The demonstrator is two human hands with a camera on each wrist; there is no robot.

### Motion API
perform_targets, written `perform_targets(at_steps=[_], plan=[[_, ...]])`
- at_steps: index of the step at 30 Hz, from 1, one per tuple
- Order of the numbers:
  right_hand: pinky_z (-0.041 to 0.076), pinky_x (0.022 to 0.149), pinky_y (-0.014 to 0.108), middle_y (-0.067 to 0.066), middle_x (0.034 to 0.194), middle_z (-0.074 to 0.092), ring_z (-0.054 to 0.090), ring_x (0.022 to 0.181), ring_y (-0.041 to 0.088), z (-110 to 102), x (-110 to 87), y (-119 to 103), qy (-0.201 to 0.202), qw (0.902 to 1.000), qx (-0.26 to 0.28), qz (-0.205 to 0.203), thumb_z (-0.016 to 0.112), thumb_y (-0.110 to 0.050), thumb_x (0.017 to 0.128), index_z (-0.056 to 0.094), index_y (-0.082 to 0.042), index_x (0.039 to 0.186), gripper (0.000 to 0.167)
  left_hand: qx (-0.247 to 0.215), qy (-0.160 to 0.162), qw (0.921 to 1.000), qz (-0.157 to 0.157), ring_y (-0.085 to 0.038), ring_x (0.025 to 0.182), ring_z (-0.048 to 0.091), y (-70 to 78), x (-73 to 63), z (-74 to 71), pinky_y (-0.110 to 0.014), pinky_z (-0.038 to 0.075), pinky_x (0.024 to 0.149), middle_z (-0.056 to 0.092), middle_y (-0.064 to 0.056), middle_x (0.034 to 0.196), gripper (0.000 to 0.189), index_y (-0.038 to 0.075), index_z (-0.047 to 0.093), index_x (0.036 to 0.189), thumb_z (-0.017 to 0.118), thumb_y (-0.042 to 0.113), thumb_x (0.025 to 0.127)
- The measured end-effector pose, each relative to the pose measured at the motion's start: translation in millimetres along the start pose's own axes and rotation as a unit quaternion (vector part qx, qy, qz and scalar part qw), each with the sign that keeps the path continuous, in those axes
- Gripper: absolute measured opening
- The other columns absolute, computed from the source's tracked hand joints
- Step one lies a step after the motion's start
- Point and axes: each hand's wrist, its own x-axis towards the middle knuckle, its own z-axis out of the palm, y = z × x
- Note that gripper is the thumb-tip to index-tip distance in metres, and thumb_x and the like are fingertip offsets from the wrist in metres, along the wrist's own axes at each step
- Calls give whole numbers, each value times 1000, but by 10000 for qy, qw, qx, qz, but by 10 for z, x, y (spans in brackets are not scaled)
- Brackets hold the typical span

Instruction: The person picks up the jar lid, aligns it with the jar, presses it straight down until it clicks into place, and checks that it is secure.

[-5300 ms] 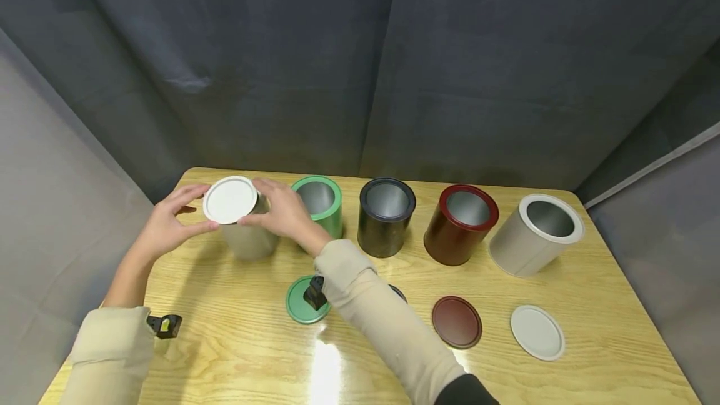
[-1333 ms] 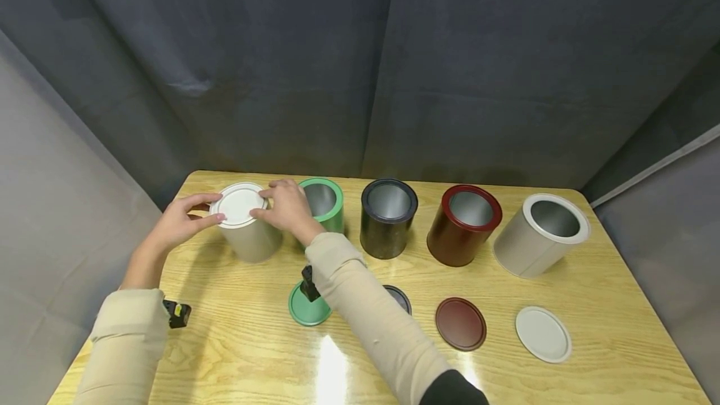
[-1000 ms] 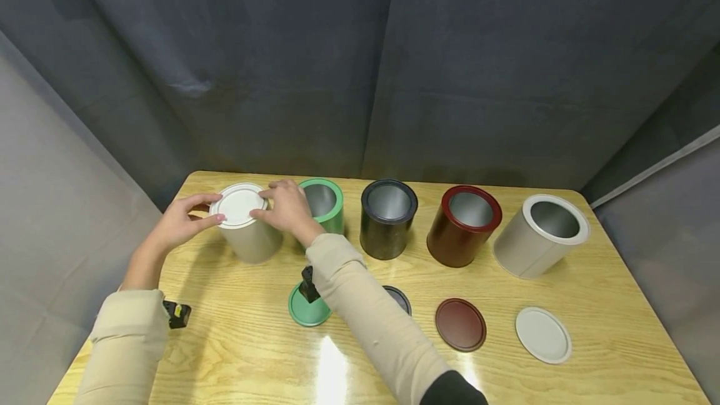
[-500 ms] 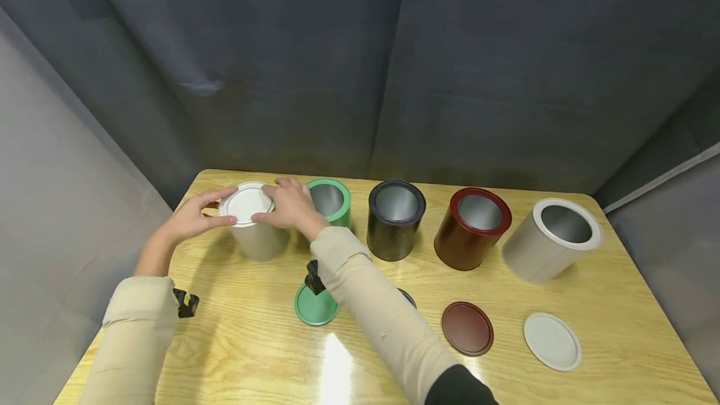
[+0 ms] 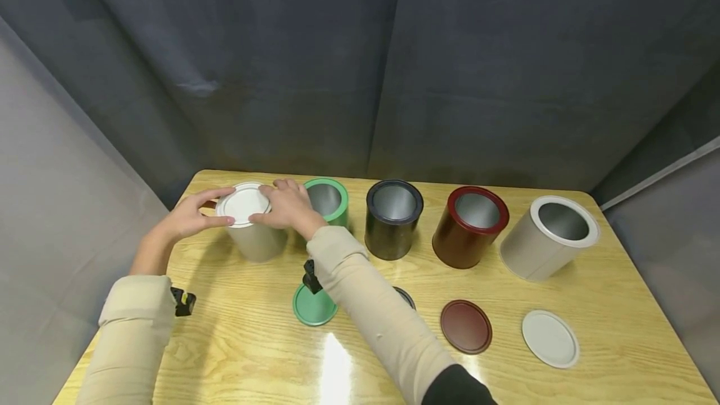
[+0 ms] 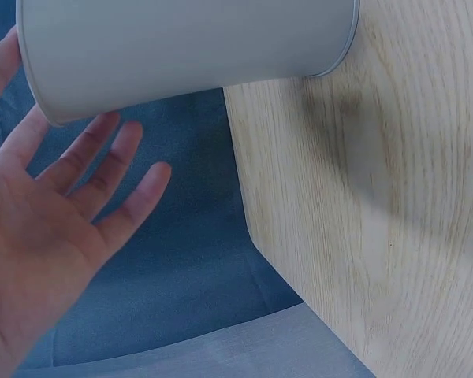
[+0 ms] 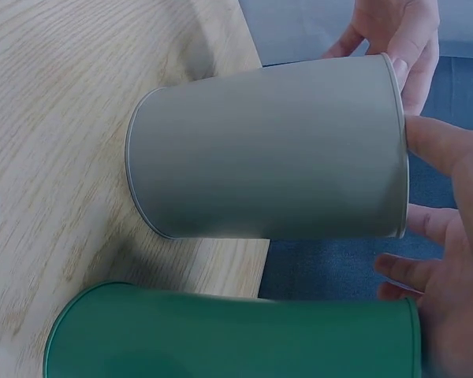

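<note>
At the left, an off-white can (image 5: 255, 244) stands upright with a white lid (image 5: 244, 203) over its top. My left hand (image 5: 194, 214) touches the lid's left side, thumb at the near rim and forefinger at the far rim. Its other fingers fan out loosely in the left wrist view, beside the can's upper end. On the lid's right side, my right hand (image 5: 289, 205) touches the rim with thumb and forefinger. In the right wrist view, the can's side (image 7: 268, 153) shows whole, with fingertips of both hands at its top edge.
Open green (image 5: 326, 202), black (image 5: 392, 236), dark red (image 5: 462, 245) and white (image 5: 529, 249) cans continue the row. Before them lie green (image 5: 314, 308), black, dark red (image 5: 466, 327) and white (image 5: 550, 339) lids; my right sleeve partly covers the black one.
About five seconds ago, both hands held the white lid raised and offset over the can; now it lies on the can's top. Since one second ago the hands have stayed at its rim.
</note>
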Motion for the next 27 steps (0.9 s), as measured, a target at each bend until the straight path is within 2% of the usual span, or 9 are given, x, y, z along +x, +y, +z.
perform_targets(at_steps=[10,16,21,27], plan=[[21,102,37,3,143,33,24,131,22,32,9,-23,11,9999,-163,-15,47,-63,83,32,-28,142,70,28,-33,10000,-41,-39,106,48,-9,-20,-11,-46,44,80,42,-25,131,61,-1,42,134,69,18,82],[24,101,37,3,142,36,26,130,21,31,6,-3,264,9994,-179,-103,49,-60,84,38,-24,140,68,158,148,9998,-23,-40,108,47,24,-7,-5,-52,44,81,43,-25,129,61,-2,44,132,69,20,82],[29,99,36,5,135,44,34,126,22,24,-8,45,742,9966,211,-292,55,-52,84,47,-17,135,62,327,406,9986,-4,-41,106,48,49,-19,11,-56,41,82,44,-25,128,60,-3,46,128,70,24,80],[30,100,32,6,126,53,41,122,23,15,-51,93,1318,9853,945,-543,61,-41,84,55,-10,126,52,390,746,9962,217,-40,105,50,61,-68,12,-56,41,81,47,-23,126,56,-1,49,125,71,21,79]])
